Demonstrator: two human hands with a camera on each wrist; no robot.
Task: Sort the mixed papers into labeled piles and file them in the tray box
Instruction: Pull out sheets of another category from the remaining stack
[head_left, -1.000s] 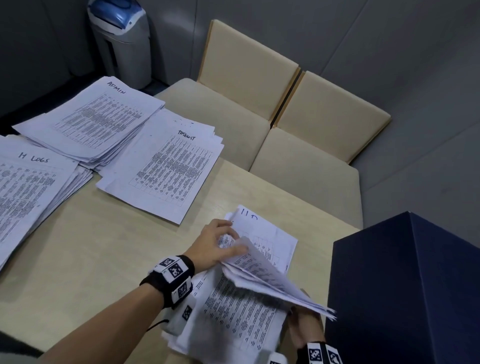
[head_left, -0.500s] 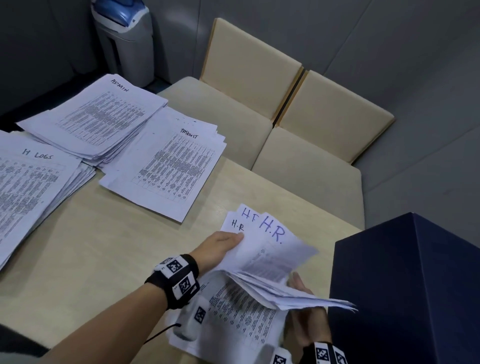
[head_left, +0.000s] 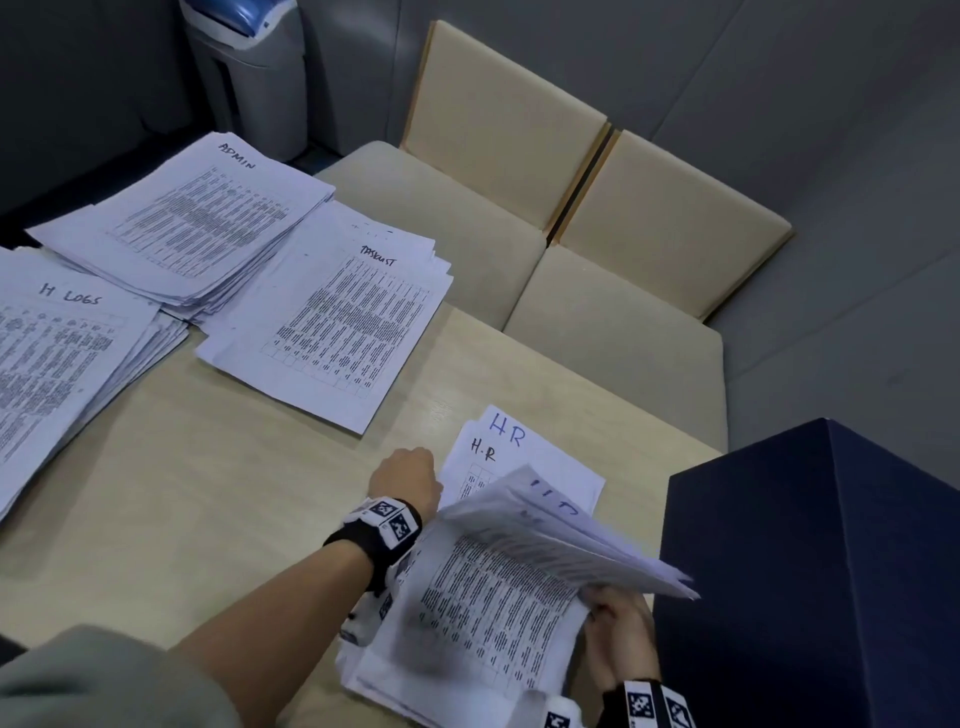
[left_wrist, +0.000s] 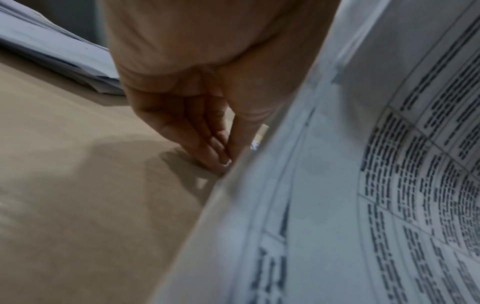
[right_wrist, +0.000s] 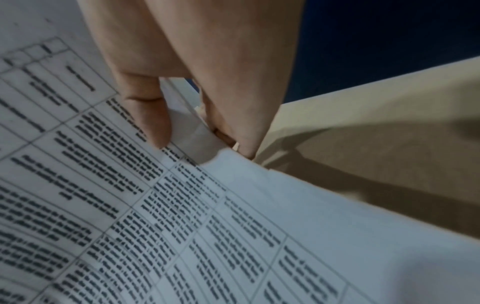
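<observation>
The pile of printed sheets marked H.R (head_left: 488, 613) lies near the table's front edge. My right hand (head_left: 618, 623) pinches a bundle of its upper sheets (head_left: 566, 540) at their right edge and holds them lifted and tilted. In the right wrist view the thumb (right_wrist: 153, 123) lies on top of the bundle (right_wrist: 194, 133) and the fingers are under it. My left hand (head_left: 405, 475) points down at the pile's left edge. Its straight fingers (left_wrist: 205, 142) touch the table (left_wrist: 78, 185) beside the paper (left_wrist: 311, 205). The dark blue tray box (head_left: 805, 571) stands right of the pile.
Three labeled piles lie at the table's far left: ADMIN (head_left: 208, 218), TASKLIST (head_left: 343, 322) and H LOGS (head_left: 52, 364). Two beige chairs (head_left: 597, 234) stand behind the table, and a grey bin with a blue lid (head_left: 249, 67) is in the far corner.
My left hand let go of the top H.R sheet and dropped to the pile's left edge. The lifted bundle now hangs from my right hand alone, uncovering lower H.R sheets.
</observation>
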